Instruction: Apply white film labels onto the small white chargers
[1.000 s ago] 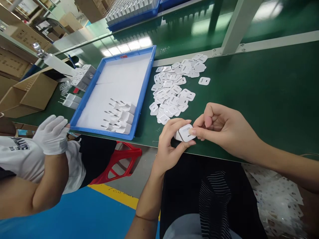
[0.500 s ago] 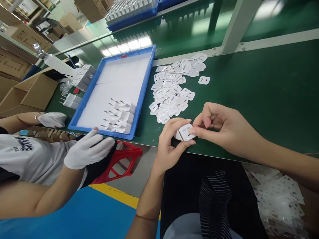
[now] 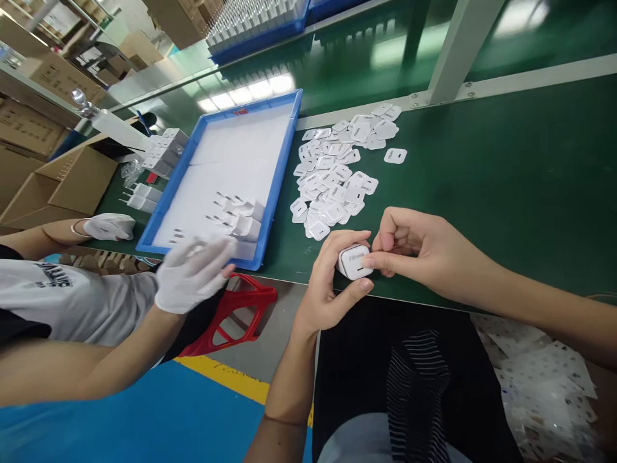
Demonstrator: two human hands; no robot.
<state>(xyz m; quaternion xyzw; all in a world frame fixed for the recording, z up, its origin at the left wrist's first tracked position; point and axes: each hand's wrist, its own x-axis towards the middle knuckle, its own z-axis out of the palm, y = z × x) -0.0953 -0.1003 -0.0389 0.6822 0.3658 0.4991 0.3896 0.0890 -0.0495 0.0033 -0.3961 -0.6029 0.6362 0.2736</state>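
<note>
On the flat green surface (image 3: 520, 193) I see a rectangular blue plastic tray (image 3: 280, 167) and heaped white squarish plates (image 3: 332, 177). At its near edge, my left hand (image 3: 324, 286) grasps a rounded white plastic block (image 3: 353, 262); my right hand (image 3: 429, 251) thumbs it, pinching unclear.

Indoor scene, medium-bright, cool white light, apparently from overhead. Hard glare: row of blown-out white blocks on the glossy dark-green tabletop (image 3: 530, 173) strip behind the blue plastic tray (image 3: 283, 164), plus a blurry hotspot upper right. Tray's flat white lining (image 3: 236, 148) nearly washed out. Black cloth on the wearer's lap (image 3: 351, 366) underexposed, folds lost. Co-worker's white-gloved hand (image 3: 193, 273) over tray motion-smeared; white rounded-square plastic charger (image 3: 355, 262) fairly sharp, lettering soft. Brown cardboard boxes (image 3: 29, 122) upper left soft, wide-angle stretch at edges.
</note>
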